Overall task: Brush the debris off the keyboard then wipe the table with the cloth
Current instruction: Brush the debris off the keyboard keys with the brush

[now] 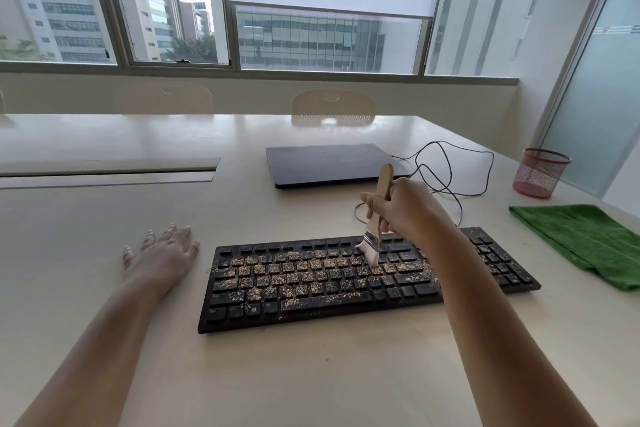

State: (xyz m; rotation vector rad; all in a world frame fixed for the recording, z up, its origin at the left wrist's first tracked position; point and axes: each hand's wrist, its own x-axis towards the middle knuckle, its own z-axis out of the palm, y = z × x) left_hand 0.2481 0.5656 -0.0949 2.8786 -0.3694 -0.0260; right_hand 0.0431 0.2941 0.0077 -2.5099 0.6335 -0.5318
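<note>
Bristles of brush [375,218], clamped in right hand [403,208], touch keyboard [346,282]; left hand [166,250] lies flat.

keyboard [346,282] on table [104,218], laptop [329,163] behind it, cloth [585,239] to its right

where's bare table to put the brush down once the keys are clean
Bare table lies between the keyboard and the near edge, and left of the left hand. It is crowded right: green cloth, red mesh cup, cable, laptop.
</note>
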